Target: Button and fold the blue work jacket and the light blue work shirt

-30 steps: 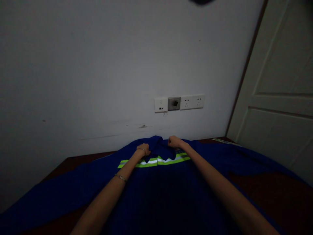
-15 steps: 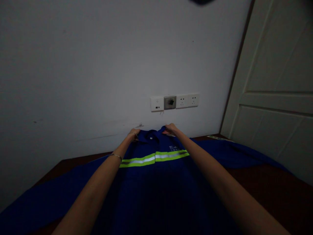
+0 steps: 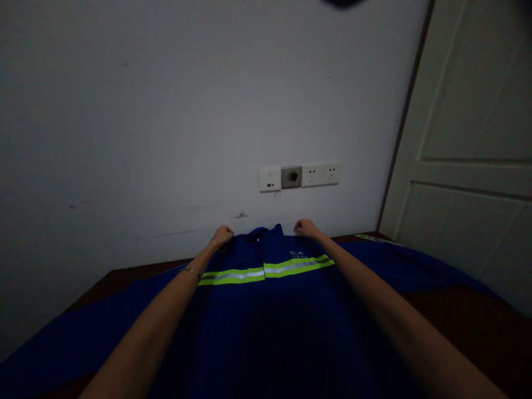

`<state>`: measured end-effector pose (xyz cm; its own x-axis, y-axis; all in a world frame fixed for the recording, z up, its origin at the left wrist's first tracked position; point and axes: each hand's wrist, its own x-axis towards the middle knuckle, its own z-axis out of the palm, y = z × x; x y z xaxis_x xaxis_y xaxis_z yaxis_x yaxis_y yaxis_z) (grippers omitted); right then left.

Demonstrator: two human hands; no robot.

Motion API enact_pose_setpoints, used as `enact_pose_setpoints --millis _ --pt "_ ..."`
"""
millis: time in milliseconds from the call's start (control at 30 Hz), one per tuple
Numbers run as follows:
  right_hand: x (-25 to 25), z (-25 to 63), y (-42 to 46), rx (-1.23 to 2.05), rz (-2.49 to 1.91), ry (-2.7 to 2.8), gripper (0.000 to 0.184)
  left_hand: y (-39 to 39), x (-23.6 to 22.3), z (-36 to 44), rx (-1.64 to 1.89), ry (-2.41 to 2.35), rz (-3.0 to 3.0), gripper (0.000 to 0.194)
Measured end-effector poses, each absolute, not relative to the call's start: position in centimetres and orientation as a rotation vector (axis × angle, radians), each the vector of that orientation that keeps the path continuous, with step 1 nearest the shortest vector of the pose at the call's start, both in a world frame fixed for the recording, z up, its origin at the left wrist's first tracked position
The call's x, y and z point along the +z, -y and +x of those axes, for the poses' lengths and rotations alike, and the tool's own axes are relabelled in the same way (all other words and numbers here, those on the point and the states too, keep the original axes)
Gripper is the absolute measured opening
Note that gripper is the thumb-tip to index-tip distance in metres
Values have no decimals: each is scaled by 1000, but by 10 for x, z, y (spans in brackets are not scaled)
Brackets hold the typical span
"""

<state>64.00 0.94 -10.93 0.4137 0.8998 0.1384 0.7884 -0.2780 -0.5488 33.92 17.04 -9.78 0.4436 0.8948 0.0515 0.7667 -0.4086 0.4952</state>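
As the jacket (image 3: pixel 268 310) looks soft and light, shoulders (image 3: pixel 291 242) seem best holds; left hand (image 3: pixel 224 234), right hand (image 3: pixel 305 228) curl beside them, either grip's hold unclear.

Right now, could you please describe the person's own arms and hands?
The left hand and right hand wear no gloves, and no sleeves show. A thin, metallic-looking bracelet circles the left forearm; a second band may sit nearer the hand. The right forearm shows no jewellery.
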Motion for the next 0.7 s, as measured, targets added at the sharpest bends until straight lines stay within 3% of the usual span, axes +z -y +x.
enact_pose_setpoints --millis 300,467,700 --pt "-146 664 18 78 -2281 1761 37 -160 -125 332 386 -1206 2780 43" --pt "-148 648 14 -33 -2301 1855 35 -150 -119 348 356 -1273 2931 22" --pt "-153 627 13 -167 -2302 1856 30 -152 -103 349 521 -1307 2774 18"
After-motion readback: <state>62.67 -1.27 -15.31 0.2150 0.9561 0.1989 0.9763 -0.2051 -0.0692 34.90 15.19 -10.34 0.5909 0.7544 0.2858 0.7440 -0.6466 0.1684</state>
